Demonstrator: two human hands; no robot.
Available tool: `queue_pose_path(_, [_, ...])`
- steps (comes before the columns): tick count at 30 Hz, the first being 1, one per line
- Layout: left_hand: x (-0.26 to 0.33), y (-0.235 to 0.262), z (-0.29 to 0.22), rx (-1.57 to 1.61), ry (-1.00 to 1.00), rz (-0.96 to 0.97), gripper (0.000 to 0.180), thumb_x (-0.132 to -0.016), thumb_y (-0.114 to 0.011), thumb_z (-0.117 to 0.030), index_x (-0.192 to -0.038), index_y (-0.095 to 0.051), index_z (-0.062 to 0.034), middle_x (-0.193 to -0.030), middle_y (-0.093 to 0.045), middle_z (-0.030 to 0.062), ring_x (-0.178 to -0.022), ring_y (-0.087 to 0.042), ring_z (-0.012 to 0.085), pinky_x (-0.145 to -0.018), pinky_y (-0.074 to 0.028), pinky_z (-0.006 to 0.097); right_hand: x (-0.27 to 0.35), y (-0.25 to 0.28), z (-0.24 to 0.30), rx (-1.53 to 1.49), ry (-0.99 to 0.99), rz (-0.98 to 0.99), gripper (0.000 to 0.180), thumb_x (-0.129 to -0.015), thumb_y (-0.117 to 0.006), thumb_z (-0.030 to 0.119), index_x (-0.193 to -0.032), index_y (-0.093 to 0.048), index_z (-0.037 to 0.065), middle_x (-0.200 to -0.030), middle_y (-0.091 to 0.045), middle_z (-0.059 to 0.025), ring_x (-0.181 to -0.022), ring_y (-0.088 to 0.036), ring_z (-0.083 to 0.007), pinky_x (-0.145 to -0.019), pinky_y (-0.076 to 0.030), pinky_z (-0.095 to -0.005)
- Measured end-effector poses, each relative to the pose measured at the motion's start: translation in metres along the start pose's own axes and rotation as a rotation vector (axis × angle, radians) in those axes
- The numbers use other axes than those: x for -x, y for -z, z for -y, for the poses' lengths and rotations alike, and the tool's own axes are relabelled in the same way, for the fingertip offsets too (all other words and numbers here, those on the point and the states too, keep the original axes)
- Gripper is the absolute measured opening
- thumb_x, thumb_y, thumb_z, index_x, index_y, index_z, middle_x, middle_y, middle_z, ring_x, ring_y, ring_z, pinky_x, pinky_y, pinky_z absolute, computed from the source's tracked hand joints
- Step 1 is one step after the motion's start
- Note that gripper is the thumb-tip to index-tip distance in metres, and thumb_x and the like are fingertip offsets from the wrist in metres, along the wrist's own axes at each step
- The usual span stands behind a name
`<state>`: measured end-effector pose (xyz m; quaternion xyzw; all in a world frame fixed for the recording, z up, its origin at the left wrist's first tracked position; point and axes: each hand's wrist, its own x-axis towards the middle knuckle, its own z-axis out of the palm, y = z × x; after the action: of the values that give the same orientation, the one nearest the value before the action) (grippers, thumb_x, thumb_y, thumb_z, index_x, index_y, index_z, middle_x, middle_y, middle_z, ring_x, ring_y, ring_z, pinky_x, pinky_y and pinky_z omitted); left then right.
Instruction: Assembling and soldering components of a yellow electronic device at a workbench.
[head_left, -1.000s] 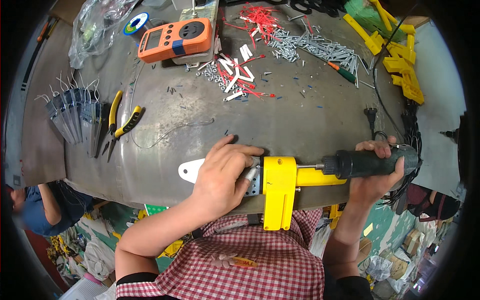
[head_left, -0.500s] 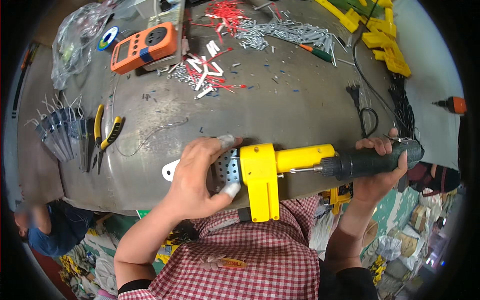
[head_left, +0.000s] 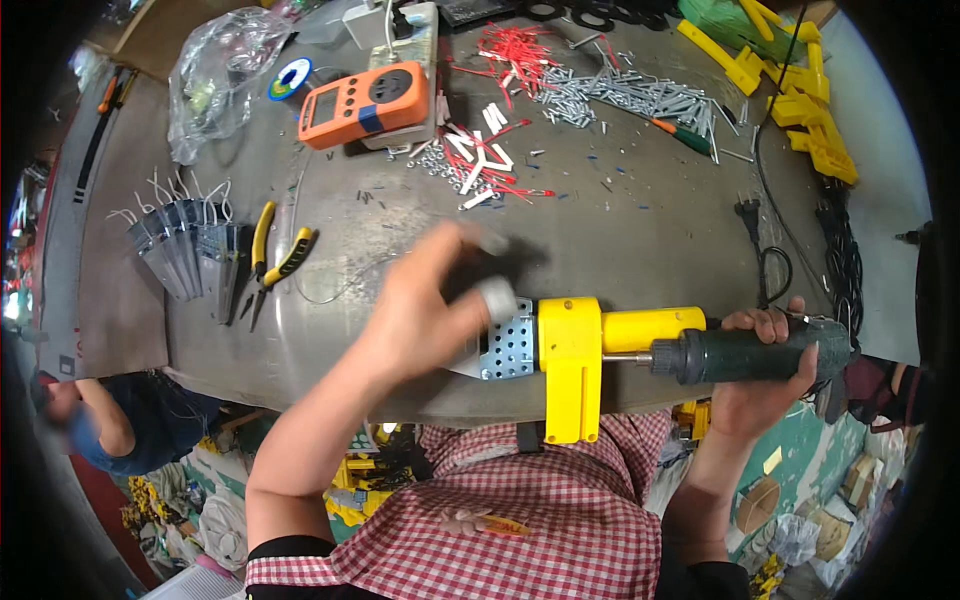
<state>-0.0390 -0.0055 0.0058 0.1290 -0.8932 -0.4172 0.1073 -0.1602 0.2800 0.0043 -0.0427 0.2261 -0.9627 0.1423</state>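
Note:
A yellow plastic housing (head_left: 571, 350) with a round handle and a perforated metal sleeve (head_left: 511, 340) lies near the front edge of the workbench. My right hand (head_left: 765, 375) is wrapped round a dark power screwdriver (head_left: 735, 357). Its bit reaches the housing's right side, where the tip is hidden. My left hand (head_left: 425, 305), slightly blurred, is just left of the metal sleeve, thumb and fingers apart with nothing between them. White tape covers some of its fingertips. Whether the thumb touches the sleeve I cannot tell.
Long-nose pliers (head_left: 270, 262) lie left, beside several metal parts with white wires (head_left: 190, 245). Behind are an orange meter (head_left: 365, 104), a screw pile (head_left: 640, 97), red-and-white wire pieces (head_left: 480, 155) and a green-handled screwdriver (head_left: 682, 135). A black plug cord (head_left: 762, 245) lies right; a person (head_left: 150, 425) sits lower left.
My left hand has let go of the metal sleeve and lifted off. The screwdriver has come closer to the housing, its bit now reaching the side. The whole view has shifted.

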Motion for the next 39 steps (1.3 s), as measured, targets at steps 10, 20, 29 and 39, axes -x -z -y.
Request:
queue_pose_path(10, [-0.06,0.013,0.041,-0.652,-0.301,-0.121,0.024,-0.07,-0.059,0.002,-0.091,-0.05,-0.003,-0.083,-0.058,0.0146,-0.084,-0.057,0.0338,-0.071,-0.047,0.043,0.0,-0.002,-0.005,0.03,-0.003,-0.001,0.044,-0.09,-0.051,0.029,-0.126,-0.041,0.006,-0.085,-0.046,-0.0038,-0.084,-0.044,-0.0167,-0.089,-0.033,-0.0363])
queue_pose_path(20, [-0.04,0.016,0.028,-0.56,-0.097,-0.096,0.018,-0.074,-0.053,0.0,-0.09,-0.049,-0.0047,-0.078,-0.056,0.0129,-0.081,-0.057,0.0306,-0.068,-0.048,0.039,-0.001,-0.004,-0.004,0.017,-0.018,-0.008,0.042,-0.09,-0.05,0.029,-0.124,-0.043,0.005,-0.085,-0.045,-0.0035,-0.084,-0.045,-0.0166,-0.089,-0.034,-0.0363])
queue_pose_path(29, [-0.04,0.009,0.021,-0.75,-0.429,0.026,0.019,-0.07,-0.054,-0.002,-0.088,-0.051,-0.0048,-0.082,-0.057,0.0096,-0.08,-0.057,0.0276,-0.068,-0.049,0.037,-0.002,-0.005,-0.005,0.015,-0.017,-0.016,0.04,-0.09,-0.05,0.029,-0.122,-0.043,0.006,-0.085,-0.046,-0.0042,-0.084,-0.046,-0.0172,-0.088,-0.035,-0.0364])
queue_pose_path(39, [-0.036,0.012,0.026,-0.736,-0.499,0.035,0.016,-0.072,-0.055,-0.004,-0.088,-0.051,-0.0057,-0.083,-0.056,0.0075,-0.08,-0.056,0.0246,-0.068,-0.049,0.036,-0.002,-0.006,-0.005,0.033,-0.018,-0.063,0.04,-0.089,-0.052,0.029,-0.121,-0.046,0.006,-0.084,-0.047,-0.0045,-0.082,-0.046,-0.0175,-0.087,-0.038,-0.0357])
